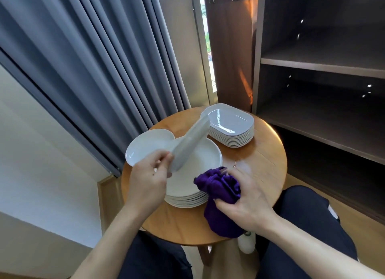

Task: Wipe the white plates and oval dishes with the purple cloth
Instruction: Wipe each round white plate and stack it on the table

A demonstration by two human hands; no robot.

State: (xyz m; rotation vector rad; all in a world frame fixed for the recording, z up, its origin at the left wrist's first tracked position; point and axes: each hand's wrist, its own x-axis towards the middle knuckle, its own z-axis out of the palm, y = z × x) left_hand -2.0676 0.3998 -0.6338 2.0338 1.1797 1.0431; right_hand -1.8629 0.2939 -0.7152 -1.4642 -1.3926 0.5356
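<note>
My left hand (149, 178) grips a white plate (190, 144) by its near rim, tilted on edge above the stack of round white plates (187, 197). Another white plate (145, 146) lies at the stack's far left, overhanging the table. My right hand (242, 197) holds the bunched purple cloth (220, 199) just right of the stack, apart from the lifted plate. A stack of white oval dishes (231, 125) stands at the table's far right.
The round wooden table (264, 166) sits between my knees. Grey curtains (93, 70) hang to the left, a dark shelving unit (323, 70) stands to the right. A white bottle (246, 242) stands on the floor under the table's near edge.
</note>
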